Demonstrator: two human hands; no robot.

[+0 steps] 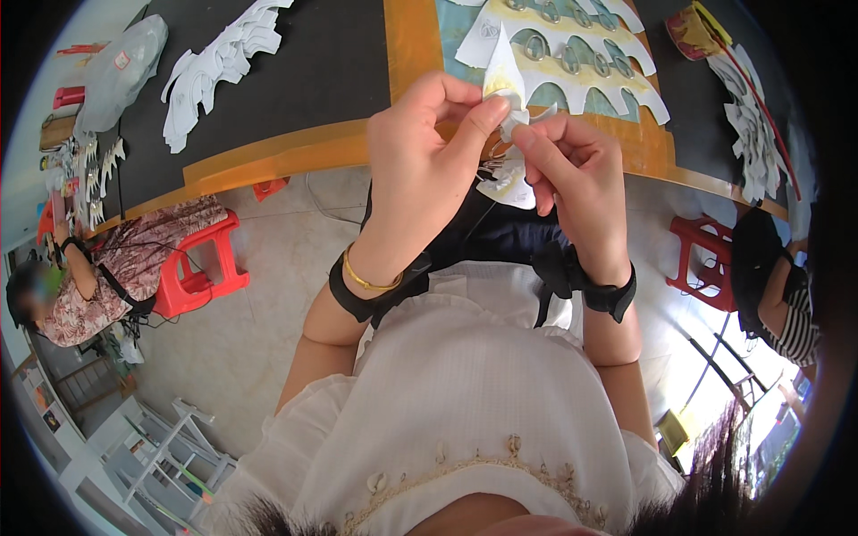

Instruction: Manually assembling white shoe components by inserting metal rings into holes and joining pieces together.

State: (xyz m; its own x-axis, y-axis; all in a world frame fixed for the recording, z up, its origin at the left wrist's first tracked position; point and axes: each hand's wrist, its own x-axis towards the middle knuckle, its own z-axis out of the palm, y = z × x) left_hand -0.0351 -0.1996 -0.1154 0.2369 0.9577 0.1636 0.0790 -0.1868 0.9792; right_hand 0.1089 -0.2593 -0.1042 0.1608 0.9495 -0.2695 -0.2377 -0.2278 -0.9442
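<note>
Above the table's near edge, my left hand (424, 170) and my right hand (576, 183) meet, both closed. Between thumb and fingers, the left one pinches a white pointed piece (503, 70) of thin sheet material with yellowish smears. My right thumb and fingers grip its lower, folded end, where a narrow white flap sticks out; the fold itself is partly hidden by fingers. Just below the hands a second white smeared part (514, 186) shows; whether it joins the held piece I cannot tell. Beyond them lie rows of white scalloped pieces (559, 61) carrying metal rings (570, 60).
The dark table (331, 67) has orange-brown taped edging (295, 154). White cut pieces lie piled at left (219, 67) and right (755, 125). A yellow-and-red tub (695, 34) stands at the far right. Red stools (207, 268) and seated people flank me.
</note>
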